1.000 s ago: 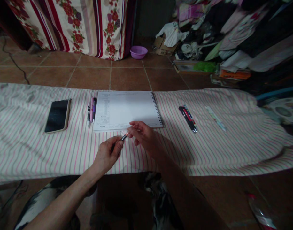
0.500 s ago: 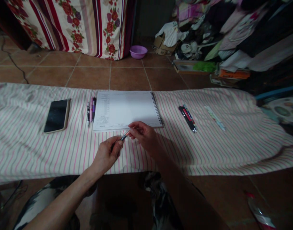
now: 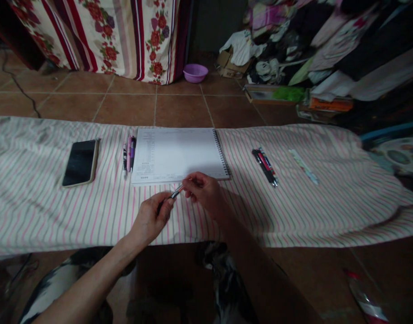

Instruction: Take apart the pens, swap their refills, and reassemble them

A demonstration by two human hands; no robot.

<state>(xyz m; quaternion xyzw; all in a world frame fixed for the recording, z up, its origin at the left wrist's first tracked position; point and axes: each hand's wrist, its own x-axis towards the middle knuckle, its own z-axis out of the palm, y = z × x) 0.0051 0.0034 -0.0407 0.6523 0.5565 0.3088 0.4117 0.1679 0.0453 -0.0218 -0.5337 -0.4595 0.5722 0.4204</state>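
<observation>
My left hand (image 3: 151,218) is closed around the dark barrel of a pen (image 3: 175,194), above the striped cloth (image 3: 310,211). My right hand (image 3: 204,192) pinches the pen's other end, just right of the left hand. Both hands hover near the front edge of an open spiral notebook (image 3: 179,154) lying flat on the cloth. Beside the notebook's left edge lie several pens (image 3: 129,155), one pink.
A dark phone (image 3: 80,162) lies on the cloth at the left. More pens (image 3: 265,166) and a pale strip (image 3: 304,166) lie to the right of the notebook. Behind are tiled floor, a purple bowl (image 3: 195,72), a floral curtain and piled clothes.
My right hand's fingers have shifted slightly on the pen end and closed in a little; the left hand and everything on the cloth stay where they were.
</observation>
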